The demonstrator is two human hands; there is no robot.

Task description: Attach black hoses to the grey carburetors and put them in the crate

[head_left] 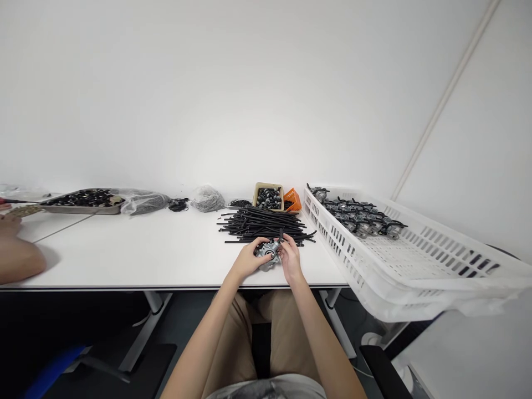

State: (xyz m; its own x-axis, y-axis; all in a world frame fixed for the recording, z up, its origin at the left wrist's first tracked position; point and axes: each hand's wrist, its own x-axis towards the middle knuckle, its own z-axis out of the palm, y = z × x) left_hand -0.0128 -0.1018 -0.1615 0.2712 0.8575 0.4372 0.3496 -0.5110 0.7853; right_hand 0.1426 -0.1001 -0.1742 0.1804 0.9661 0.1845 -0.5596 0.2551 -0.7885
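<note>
Both of my hands meet over the white table's (158, 255) front edge around a small grey metal part (267, 254). My left hand (248, 257) wraps its fingers around the part's left side. My right hand (290, 257) is closed on the right side, and a short black tube stands up between its fingers. Just behind the hands lies a pile of black tubes (263, 223).
A long white slotted crate (415, 255) at right holds several grey parts with black tubes (359, 216). Behind the pile are a beige box (269, 197), an orange basket (293, 199) and plastic bags (206, 198). A metal tray (83, 200) sits at left, near another person's arm (16, 252).
</note>
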